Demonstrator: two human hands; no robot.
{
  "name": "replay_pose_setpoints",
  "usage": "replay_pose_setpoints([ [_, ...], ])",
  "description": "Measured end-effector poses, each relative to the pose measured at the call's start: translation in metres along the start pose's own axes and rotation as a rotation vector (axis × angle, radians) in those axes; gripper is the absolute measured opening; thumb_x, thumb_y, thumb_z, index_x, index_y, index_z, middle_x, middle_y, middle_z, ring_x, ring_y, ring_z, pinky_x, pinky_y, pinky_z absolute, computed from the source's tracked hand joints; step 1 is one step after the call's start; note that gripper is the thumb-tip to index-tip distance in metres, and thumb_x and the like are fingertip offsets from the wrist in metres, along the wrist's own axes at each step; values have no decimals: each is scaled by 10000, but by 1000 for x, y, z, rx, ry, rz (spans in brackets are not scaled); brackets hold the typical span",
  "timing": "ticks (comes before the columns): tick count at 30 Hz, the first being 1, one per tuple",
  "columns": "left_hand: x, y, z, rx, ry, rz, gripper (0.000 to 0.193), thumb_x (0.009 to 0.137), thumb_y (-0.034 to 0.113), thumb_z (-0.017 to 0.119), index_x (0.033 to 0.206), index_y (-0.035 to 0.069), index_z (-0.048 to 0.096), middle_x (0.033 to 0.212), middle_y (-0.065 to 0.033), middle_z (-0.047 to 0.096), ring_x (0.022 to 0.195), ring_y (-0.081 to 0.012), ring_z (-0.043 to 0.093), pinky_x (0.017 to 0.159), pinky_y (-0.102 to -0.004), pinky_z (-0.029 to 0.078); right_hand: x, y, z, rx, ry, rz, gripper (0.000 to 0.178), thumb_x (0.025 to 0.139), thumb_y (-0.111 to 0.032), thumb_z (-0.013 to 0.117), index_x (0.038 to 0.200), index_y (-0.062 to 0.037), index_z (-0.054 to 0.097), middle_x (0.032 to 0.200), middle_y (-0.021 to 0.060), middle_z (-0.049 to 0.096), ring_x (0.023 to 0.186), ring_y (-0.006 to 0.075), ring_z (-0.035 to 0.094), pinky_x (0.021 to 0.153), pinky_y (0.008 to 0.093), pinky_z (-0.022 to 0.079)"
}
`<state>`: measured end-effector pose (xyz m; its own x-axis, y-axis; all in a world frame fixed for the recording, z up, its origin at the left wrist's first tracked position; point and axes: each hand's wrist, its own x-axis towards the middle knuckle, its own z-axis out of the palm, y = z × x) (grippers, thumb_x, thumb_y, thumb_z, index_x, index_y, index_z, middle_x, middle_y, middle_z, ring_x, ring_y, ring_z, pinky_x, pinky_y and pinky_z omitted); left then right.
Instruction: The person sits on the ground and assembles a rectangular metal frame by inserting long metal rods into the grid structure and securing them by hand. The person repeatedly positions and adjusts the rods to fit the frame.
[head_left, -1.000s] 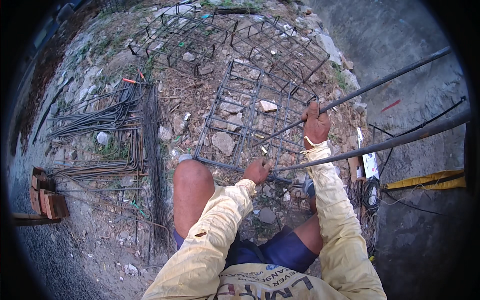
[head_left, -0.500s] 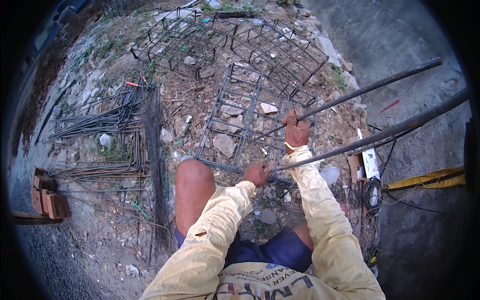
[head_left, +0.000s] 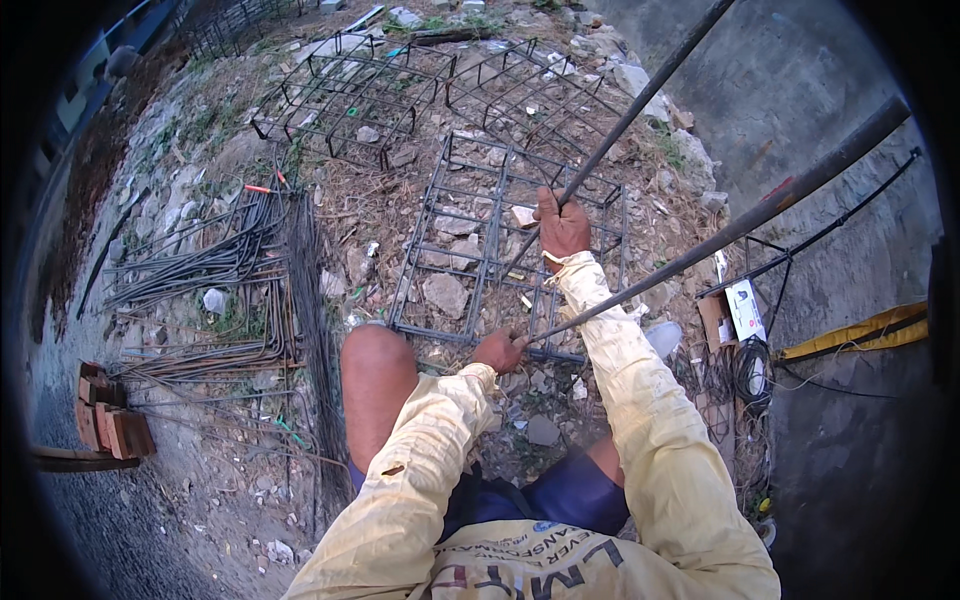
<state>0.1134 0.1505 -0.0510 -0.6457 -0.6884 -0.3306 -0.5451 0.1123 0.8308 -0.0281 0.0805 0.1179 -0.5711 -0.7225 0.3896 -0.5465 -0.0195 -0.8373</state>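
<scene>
My right hand [head_left: 566, 228] is closed round a long dark steel bar [head_left: 650, 92], which slants from the upper right down over a welded-looking rebar cage [head_left: 486, 270]. A second, thicker-looking steel bar [head_left: 740, 222] crosses above my right forearm from the far right. Its lower end meets the curled fingers of my left hand [head_left: 499, 351], at the near edge of the cage. The cage lies flat on rubble between my knees and the far cages. How the bars' lower ends meet its rods is too small to tell.
Two more rebar cages [head_left: 365, 90] lie beyond. Bent rebar [head_left: 220, 255] is heaped at the left, beside a bundle of thin wire [head_left: 314, 330] and some bricks [head_left: 112, 415]. A carton [head_left: 742, 312], a coil of cable [head_left: 752, 372] and a yellow strap [head_left: 850, 335] are at the right.
The bar in my right hand has swung steeper, its upper end moving up and to the left. The second bar's outer end has risen too. My left hand stays at the cage's near edge.
</scene>
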Motion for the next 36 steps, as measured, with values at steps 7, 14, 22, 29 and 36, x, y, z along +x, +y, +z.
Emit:
replay_pose_setpoints([
  [7,-12,1,-9,23,30,29,427,911,406,585,1053,9,646,1025,-237,667,999,-400,630,868,-456,482,14,-12,9,-82,56,-32,443,918,-482,615,884,-42,652,677,145,628,623,286,615,603,387,480],
  [14,-16,-3,-11,41,44,46,411,895,408,613,1014,19,668,1018,-230,673,987,-399,636,864,-442,490,23,0,8,-81,117,13,477,910,-503,625,839,-33,661,643,71,627,601,161,592,594,335,476],
  [22,-14,-12,-7,76,-26,29,436,899,399,598,1119,26,647,1091,-221,661,1043,-372,628,911,-429,481,6,17,1,3,66,-106,479,921,-494,604,901,-17,644,655,180,615,614,351,611,592,405,472],
  [29,-11,-18,-1,92,-79,45,441,904,396,595,1129,20,642,1091,-220,662,1057,-381,620,934,-429,471,14,27,-8,44,30,-21,495,935,-497,581,839,-13,616,616,153,584,581,293,595,584,389,464],
  [36,-15,-19,-9,110,-60,73,425,888,385,611,1105,21,642,1075,-231,663,1028,-386,627,894,-438,482,18,21,2,-7,-58,-35,477,929,-496,585,869,-28,656,629,144,596,609,279,613,598,399,466],
])
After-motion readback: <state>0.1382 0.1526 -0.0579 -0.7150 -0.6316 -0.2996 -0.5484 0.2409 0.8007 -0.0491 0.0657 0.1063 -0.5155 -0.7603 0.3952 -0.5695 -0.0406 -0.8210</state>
